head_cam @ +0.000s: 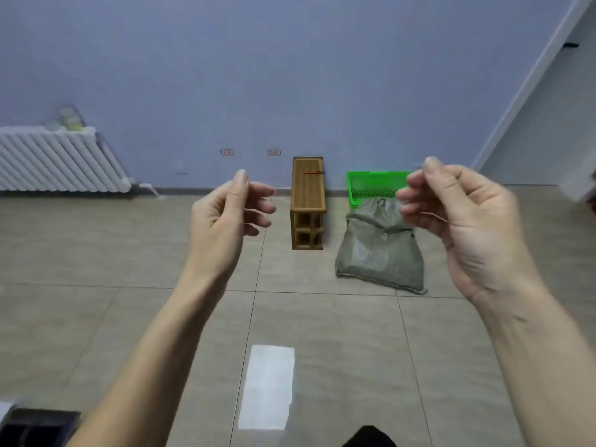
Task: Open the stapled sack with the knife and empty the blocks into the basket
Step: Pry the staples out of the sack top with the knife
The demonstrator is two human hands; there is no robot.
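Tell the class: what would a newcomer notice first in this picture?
Two bare hands, left hand and right hand, raised empty in the foreground. Beyond them on the tiled floor stand a wooden stand, a grey sack and, behind it, a bright green basket.

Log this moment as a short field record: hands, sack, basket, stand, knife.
left hand: raised, fingers loosely curled, holding nothing
right hand: raised, fingers loosely curled, holding nothing
sack: grey-green, on the tiled floor, top looks closed
basket: green plastic, just behind the sack
wooden stand: left of the sack, upright
knife: probably the thin red item on top of the stand; too small to confirm
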